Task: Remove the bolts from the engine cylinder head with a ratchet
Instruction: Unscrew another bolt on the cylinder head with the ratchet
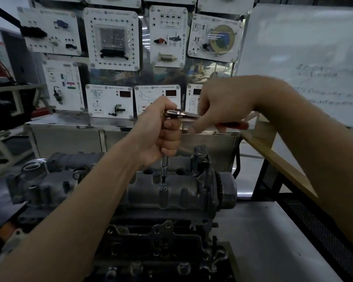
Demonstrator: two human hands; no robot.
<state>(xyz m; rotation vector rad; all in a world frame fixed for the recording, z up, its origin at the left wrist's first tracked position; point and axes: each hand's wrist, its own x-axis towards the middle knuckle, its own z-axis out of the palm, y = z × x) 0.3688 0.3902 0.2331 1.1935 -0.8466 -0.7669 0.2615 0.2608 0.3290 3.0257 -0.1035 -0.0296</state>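
Here, left hand point(161, 131) fingers curl round the slim steel extension point(164, 165) above the rough grey cylinder head point(171, 195); right hand point(218, 104) clamps the red-handled chrome ratchet point(183, 115).

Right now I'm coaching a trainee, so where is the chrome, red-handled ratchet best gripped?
Its red handle, from the right: it lies level, pointing right, giving leverage. The right hand holds it there; the left hand grips the upright steel extension.
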